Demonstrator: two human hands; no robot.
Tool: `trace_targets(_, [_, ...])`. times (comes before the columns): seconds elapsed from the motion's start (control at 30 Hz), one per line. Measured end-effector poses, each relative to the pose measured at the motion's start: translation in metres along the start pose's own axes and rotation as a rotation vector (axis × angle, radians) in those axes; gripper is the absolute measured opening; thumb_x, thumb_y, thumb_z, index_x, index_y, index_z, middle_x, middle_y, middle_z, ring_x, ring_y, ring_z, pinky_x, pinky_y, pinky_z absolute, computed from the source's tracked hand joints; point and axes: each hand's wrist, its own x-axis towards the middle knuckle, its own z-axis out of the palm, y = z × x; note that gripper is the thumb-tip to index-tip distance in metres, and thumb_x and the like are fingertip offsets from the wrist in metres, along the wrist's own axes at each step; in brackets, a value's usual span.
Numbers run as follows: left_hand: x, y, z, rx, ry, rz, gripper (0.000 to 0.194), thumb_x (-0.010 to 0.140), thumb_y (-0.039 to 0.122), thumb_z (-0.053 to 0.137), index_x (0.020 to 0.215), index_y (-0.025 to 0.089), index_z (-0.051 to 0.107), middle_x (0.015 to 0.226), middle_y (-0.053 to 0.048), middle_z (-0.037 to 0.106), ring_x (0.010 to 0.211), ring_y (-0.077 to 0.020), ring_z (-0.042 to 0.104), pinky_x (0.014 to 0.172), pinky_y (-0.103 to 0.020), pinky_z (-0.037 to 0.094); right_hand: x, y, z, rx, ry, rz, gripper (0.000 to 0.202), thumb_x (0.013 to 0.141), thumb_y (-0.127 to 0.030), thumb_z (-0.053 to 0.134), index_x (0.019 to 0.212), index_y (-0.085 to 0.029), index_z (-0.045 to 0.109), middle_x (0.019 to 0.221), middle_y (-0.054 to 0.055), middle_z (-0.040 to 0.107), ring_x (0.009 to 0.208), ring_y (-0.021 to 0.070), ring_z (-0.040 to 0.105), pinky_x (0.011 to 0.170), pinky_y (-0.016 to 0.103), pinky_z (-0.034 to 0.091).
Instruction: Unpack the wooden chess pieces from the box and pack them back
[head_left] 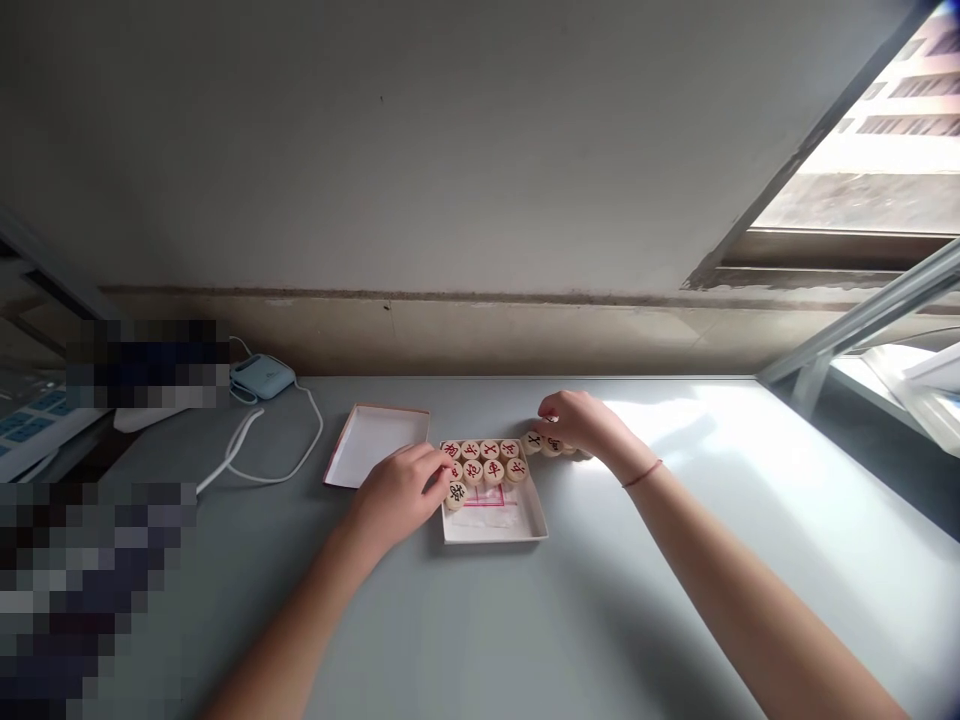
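Note:
A shallow white box point(495, 535) on the desk holds rows of round Chinese chess pieces. Two rows with red characters point(491, 472) fill its far part, and one black-marked piece point(456, 494) sits at the left of a third row. My left hand point(405, 492) is at the box's left edge, thumb and fingertips apart, touching or nearly touching the leftmost pieces. More pieces point(532, 442) lie just right of the box, partly covered by my right hand point(577, 420). Its curled fingers close on a chess piece point(551, 419), mostly hidden beneath them.
The white-lined box lid point(379, 445) lies left of the box. A white cable point(281, 478) loops on the desk near a light blue device point(262, 376). Behind the desk point(450, 630) rises a wall, with a window point(870, 150) at right.

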Motion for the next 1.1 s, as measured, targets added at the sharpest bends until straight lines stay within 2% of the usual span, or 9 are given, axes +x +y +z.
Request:
trace_targets(0.1, [0.001, -0.001, 0.003, 0.023, 0.002, 0.007, 0.019, 0.089, 0.016, 0.048, 0.085, 0.021, 0.066, 0.082, -0.001, 0.068, 0.077, -0.0165, 0.064, 0.072, -0.029, 0.051, 0.002, -0.002, -0.002, -0.010, 0.020, 0.002, 0.023, 0.076, -0.025, 0.061, 0.093, -0.018, 0.073, 0.090, 0.012, 0.073, 0.079, 0.0248, 0.067, 0.057, 0.027, 0.040])
trace_targets(0.17, [0.001, 0.002, 0.006, 0.024, 0.046, 0.021, 0.017, 0.089, 0.016, 0.049, 0.091, 0.020, 0.066, 0.086, -0.002, 0.068, 0.082, -0.0186, 0.064, 0.077, -0.034, 0.052, -0.005, -0.005, -0.005, 0.063, 0.119, -0.004, 0.024, 0.078, -0.025, 0.059, 0.097, -0.018, 0.072, 0.094, 0.011, 0.072, 0.080, 0.0247, 0.067, 0.060, 0.029, 0.044])
trace_targets(0.27, [0.000, 0.011, 0.011, -0.066, 0.142, 0.058, 0.021, 0.090, 0.021, 0.054, 0.110, 0.020, 0.061, 0.102, -0.006, 0.066, 0.094, -0.0199, 0.063, 0.084, -0.036, 0.053, -0.030, -0.019, -0.003, 0.409, 0.241, -0.110, 0.029, 0.082, -0.034, 0.058, 0.105, -0.020, 0.067, 0.101, 0.009, 0.071, 0.074, 0.0209, 0.067, 0.061, 0.031, 0.050])
trace_targets(0.43, [-0.003, 0.029, 0.019, -0.259, 0.185, 0.129, 0.033, 0.093, 0.026, 0.053, 0.126, 0.027, 0.053, 0.120, -0.006, 0.061, 0.109, -0.0199, 0.062, 0.093, -0.033, 0.053, -0.077, -0.053, 0.017, 1.002, 0.038, -0.350, 0.031, 0.083, -0.043, 0.061, 0.104, -0.021, 0.062, 0.094, 0.007, 0.070, 0.075, 0.0174, 0.067, 0.060, 0.029, 0.057])
trace_targets(0.6, [-0.001, 0.028, 0.015, -0.287, 0.186, 0.104, 0.025, 0.087, 0.015, 0.056, 0.110, 0.024, 0.058, 0.111, -0.005, 0.064, 0.105, -0.0197, 0.063, 0.090, -0.033, 0.053, -0.079, -0.049, 0.030, 1.219, 0.029, -0.322, 0.036, 0.081, -0.045, 0.065, 0.107, -0.020, 0.060, 0.097, 0.009, 0.070, 0.079, 0.0178, 0.068, 0.065, 0.032, 0.059])
trace_targets(0.7, [-0.001, 0.024, 0.013, -0.257, 0.165, 0.086, 0.024, 0.079, 0.008, 0.055, 0.098, 0.023, 0.056, 0.103, -0.004, 0.063, 0.099, -0.0186, 0.063, 0.084, -0.031, 0.053, -0.073, -0.035, 0.030, 1.277, 0.084, -0.226, 0.038, 0.079, -0.048, 0.066, 0.103, -0.019, 0.062, 0.095, 0.009, 0.069, 0.079, 0.0182, 0.068, 0.067, 0.033, 0.060])
trace_targets(0.83, [-0.001, 0.023, 0.016, -0.170, 0.076, 0.157, 0.018, 0.076, 0.006, 0.056, 0.085, 0.022, 0.055, 0.096, -0.001, 0.066, 0.095, -0.0184, 0.062, 0.087, -0.034, 0.047, -0.073, -0.026, 0.030, 1.249, 0.114, -0.175, 0.032, 0.079, -0.046, 0.068, 0.098, -0.020, 0.063, 0.094, 0.006, 0.067, 0.081, 0.0176, 0.067, 0.071, 0.033, 0.059])
trace_targets(0.93, [-0.002, 0.024, 0.021, -0.062, 0.028, 0.192, 0.011, 0.078, 0.012, 0.061, 0.080, 0.022, 0.056, 0.093, 0.000, 0.069, 0.091, -0.0191, 0.061, 0.087, -0.038, 0.040, -0.075, -0.027, 0.031, 1.206, 0.124, -0.252, 0.023, 0.082, -0.040, 0.065, 0.096, -0.022, 0.062, 0.106, 0.007, 0.061, 0.088, 0.0173, 0.065, 0.071, 0.031, 0.059])
trace_targets(1.1, [-0.002, 0.021, 0.020, 0.060, -0.006, 0.189, 0.010, 0.081, 0.016, 0.062, 0.074, 0.021, 0.059, 0.094, 0.001, 0.069, 0.095, -0.0204, 0.057, 0.084, -0.039, 0.035, -0.082, -0.032, 0.031, 1.008, 0.057, -0.412, 0.019, 0.086, -0.027, 0.056, 0.103, -0.025, 0.062, 0.107, 0.006, 0.058, 0.089, 0.0157, 0.063, 0.074, 0.030, 0.058])
